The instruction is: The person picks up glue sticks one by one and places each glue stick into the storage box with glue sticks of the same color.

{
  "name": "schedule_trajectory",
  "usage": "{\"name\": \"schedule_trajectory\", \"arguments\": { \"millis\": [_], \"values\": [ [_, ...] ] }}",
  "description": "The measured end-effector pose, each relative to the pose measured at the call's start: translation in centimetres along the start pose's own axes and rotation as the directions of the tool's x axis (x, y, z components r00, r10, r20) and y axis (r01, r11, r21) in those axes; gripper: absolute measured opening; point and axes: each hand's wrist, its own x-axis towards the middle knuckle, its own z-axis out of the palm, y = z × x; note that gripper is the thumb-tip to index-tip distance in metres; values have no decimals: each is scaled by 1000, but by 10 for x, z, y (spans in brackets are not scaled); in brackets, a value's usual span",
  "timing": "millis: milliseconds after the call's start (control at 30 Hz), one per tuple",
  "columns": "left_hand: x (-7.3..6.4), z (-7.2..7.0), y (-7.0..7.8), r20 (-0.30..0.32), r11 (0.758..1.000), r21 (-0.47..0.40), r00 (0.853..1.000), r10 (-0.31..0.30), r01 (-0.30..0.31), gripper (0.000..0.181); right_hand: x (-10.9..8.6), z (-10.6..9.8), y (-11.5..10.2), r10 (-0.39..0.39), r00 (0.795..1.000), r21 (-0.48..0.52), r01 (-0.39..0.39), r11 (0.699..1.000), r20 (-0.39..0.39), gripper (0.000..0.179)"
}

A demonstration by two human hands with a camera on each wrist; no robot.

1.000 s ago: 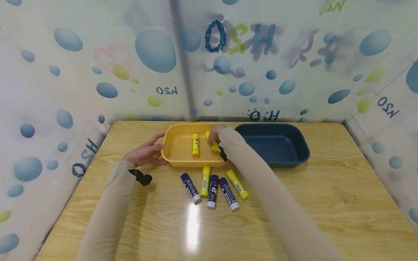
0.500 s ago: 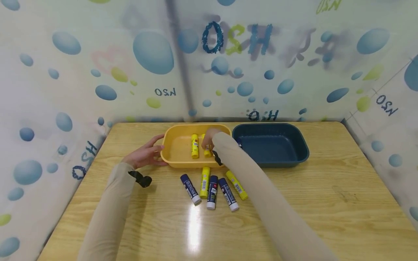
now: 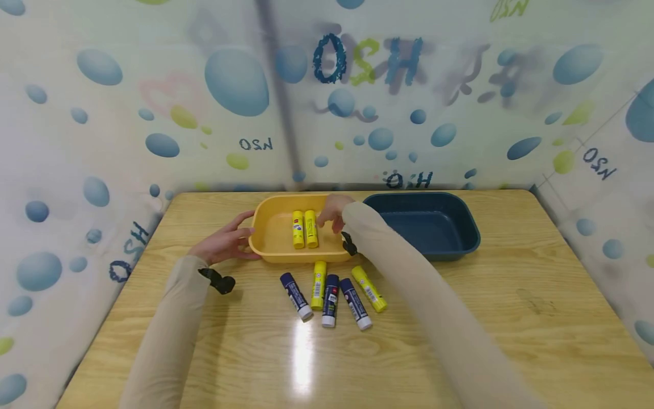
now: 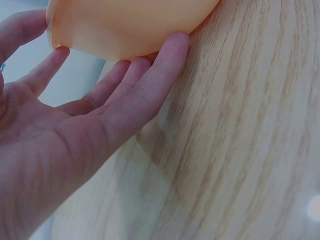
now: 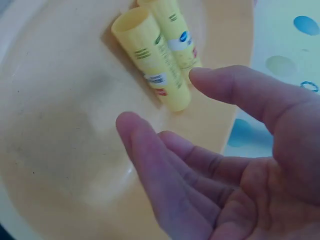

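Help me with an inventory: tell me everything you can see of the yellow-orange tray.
The yellow-orange tray is oblong and open-topped, with rounded corners, a thin rim and smooth, plastic-looking walls. It sits upright on the wooden table, left of the dark blue tray; the right sleeve hides whether the two touch. Two yellow glue sticks lie side by side inside. The left hand touches its left end; the right hand is over its right part, holding nothing.
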Motion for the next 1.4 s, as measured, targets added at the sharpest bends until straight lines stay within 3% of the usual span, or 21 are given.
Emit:
{"name": "schedule_trajectory", "arguments": {
  "millis": [233, 567, 967, 1233, 1400],
  "values": [
    [-1, -2, -1, 9, 1000, 7, 1000, 6, -6, 65, -9, -3, -1, -27, 1000, -8, 27, 1000, -7, 43],
    [-3, -3, 1, 0, 1000, 13, 1000, 0, 0, 67, -30, -4, -5, -152, 988, -66, 152, 986, 5, 33],
    [-2, -1, 2, 8, 1000, 3, 1000, 2, -2, 67, -64, -4, 0, -297, 954, -176, 285, 942, -42, 29],
    [-1, 0, 2, 5, 1000, 10, 1000, 0, 0, 67, -83, -2, 7, -328, 943, -295, 299, 907, -53, 27],
    [-1, 1, 0, 6, 1000, 12, 1000, 1, -1, 66, -91, 6, 18, -335, 940, -302, 303, 904, -59, 28]
  ]
}}
